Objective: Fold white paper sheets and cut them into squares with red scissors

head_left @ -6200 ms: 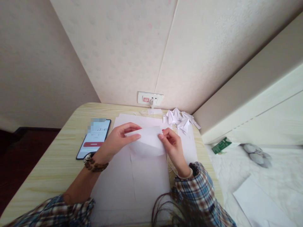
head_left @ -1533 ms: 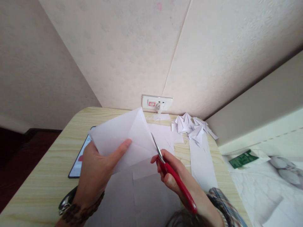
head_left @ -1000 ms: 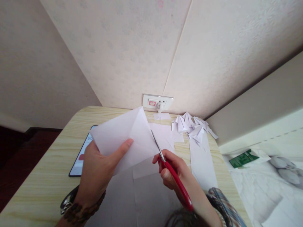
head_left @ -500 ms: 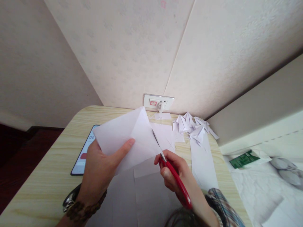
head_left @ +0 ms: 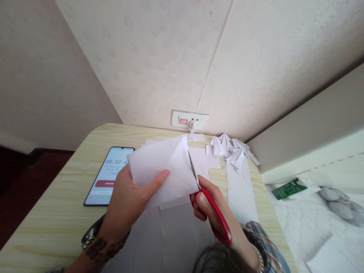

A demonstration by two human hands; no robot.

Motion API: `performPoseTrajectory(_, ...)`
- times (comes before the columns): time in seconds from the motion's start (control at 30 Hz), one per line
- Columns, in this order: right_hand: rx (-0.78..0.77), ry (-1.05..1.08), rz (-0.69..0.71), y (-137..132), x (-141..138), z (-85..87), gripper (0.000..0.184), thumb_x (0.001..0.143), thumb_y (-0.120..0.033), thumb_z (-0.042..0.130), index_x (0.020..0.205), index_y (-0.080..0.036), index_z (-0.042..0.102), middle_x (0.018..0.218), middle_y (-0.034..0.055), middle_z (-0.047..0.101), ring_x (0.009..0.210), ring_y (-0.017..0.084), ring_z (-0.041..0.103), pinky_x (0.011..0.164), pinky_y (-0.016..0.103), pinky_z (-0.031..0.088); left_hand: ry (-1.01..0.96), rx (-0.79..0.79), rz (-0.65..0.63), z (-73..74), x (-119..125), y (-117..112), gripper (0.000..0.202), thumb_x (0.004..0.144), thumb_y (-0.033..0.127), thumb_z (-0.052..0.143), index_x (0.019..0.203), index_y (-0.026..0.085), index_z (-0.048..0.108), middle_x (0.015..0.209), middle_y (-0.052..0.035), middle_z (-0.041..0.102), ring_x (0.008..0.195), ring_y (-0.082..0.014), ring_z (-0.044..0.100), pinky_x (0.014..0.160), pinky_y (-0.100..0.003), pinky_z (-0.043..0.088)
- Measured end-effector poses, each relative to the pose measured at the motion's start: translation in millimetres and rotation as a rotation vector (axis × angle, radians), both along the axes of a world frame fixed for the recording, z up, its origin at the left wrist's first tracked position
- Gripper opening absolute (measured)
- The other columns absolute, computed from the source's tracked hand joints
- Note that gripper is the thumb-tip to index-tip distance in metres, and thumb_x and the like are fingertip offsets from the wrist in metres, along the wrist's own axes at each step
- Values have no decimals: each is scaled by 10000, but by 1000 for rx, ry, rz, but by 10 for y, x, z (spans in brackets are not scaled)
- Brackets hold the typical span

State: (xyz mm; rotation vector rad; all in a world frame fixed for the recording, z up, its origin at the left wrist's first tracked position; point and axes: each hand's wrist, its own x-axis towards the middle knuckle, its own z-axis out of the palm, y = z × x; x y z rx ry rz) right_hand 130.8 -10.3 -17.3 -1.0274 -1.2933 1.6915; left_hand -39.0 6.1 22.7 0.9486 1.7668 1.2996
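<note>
My left hand (head_left: 133,195) grips a folded sheet of white paper (head_left: 159,163), thumb pressed on top and fingers hidden underneath. Creases run from the sheet's upper corner. Red-handled scissors (head_left: 217,216) are in my right hand (head_left: 212,201), with its fingers through and around the handles. Their blades lie along the right edge of the folded paper; whether they are parted there I cannot tell. Below the hands, more white sheets (head_left: 176,231) lie on the wooden table (head_left: 54,204). Folded paper pieces (head_left: 236,157) are heaped at the table's back right.
A phone (head_left: 98,189) showing a timer lies left of my left hand. Behind the table, a socket (head_left: 182,119) with a plug is on the wall. A paper strip (head_left: 241,193) lies at the right, and a green packet (head_left: 290,189) rests beyond the table edge.
My left hand and the folded paper have moved right and slightly down, uncovering more of the phone. The scissors stay at the paper's right edge, shifted slightly right.
</note>
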Motion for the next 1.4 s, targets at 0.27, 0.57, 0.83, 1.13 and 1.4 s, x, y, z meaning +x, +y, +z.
performPoseTrajectory(0.27, -21, -91, -42, 15, -32, 16, 377, 814, -566, 563, 771, -199, 491, 564, -76, 346, 422, 52, 237, 381, 202, 216, -3, -40, -20, -4, -4, 3, 309, 573, 298, 786, 841, 208, 663, 832, 13, 755, 740, -187, 700, 656, -240, 568)
performPoseTrajectory(0.57, 3, -128, -88, 18, -54, 37, 405, 791, -592, 566, 737, -201, 476, 524, -86, 315, 414, 56, 233, 382, 207, 201, -24, -62, -34, 5, -12, -3, 371, 566, 352, 782, 875, 193, 653, 889, -26, 746, 801, -229, 698, 726, -312, 573)
performPoseTrajectory(0.83, 72, -159, -201, -31, -66, 94, 407, 801, -634, 510, 808, -227, 516, 619, -42, 378, 489, 102, 344, 433, 233, 299, -80, -119, -132, 33, 56, -45, 371, 583, 354, 775, 902, 196, 673, 855, -21, 753, 778, -224, 705, 689, -284, 580)
performPoseTrajectory(1.13, 34, -197, -117, 28, 1, 26, 416, 786, -650, 519, 768, -236, 488, 581, -53, 346, 445, 99, 286, 393, 238, 245, -70, -137, -131, 37, 61, -35, 312, 552, 363, 783, 774, 184, 656, 818, -51, 751, 790, -256, 711, 692, -310, 580)
performPoseTrajectory(1.4, 30, -145, -106, 47, -20, 24, 419, 796, -619, 538, 751, -210, 462, 515, -83, 332, 407, 68, 279, 386, 214, 205, -109, -127, -116, 11, 69, -42, 346, 548, 384, 785, 797, 185, 651, 784, -39, 741, 806, -263, 706, 732, -336, 571)
